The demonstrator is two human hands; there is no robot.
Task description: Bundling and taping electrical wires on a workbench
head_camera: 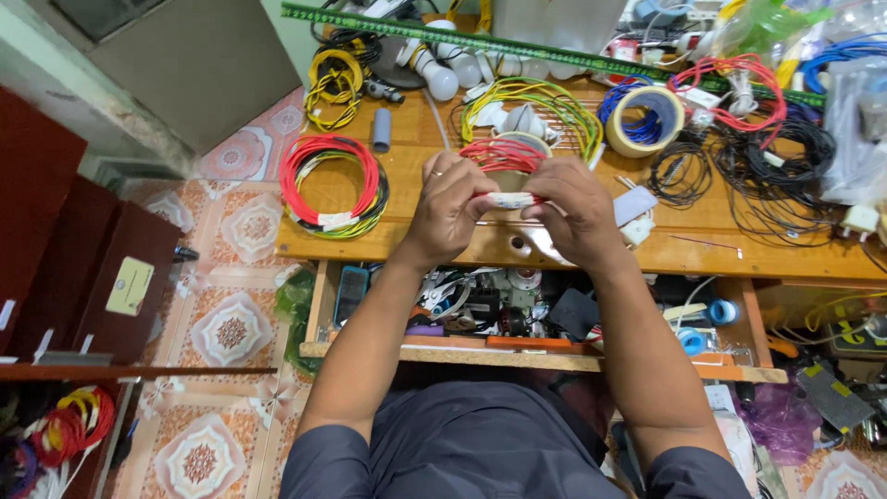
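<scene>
Fingertips of the left hand [450, 205] and right hand [575, 209] pinch the ends of a small white-taped bundle of red wire [511, 200], held above the near middle of the wooden workbench [434, 242]. A red-and-green wire coil [334, 188] lies left.

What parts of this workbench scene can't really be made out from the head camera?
- White piece between left hand and right hand: fingers cover most of it.
- Red wire coil: its lower part is hidden behind both hands.
- Open drawer: its contents are too jumbled and small to name.
- Plastic bags: cut off by the right edge.
</scene>
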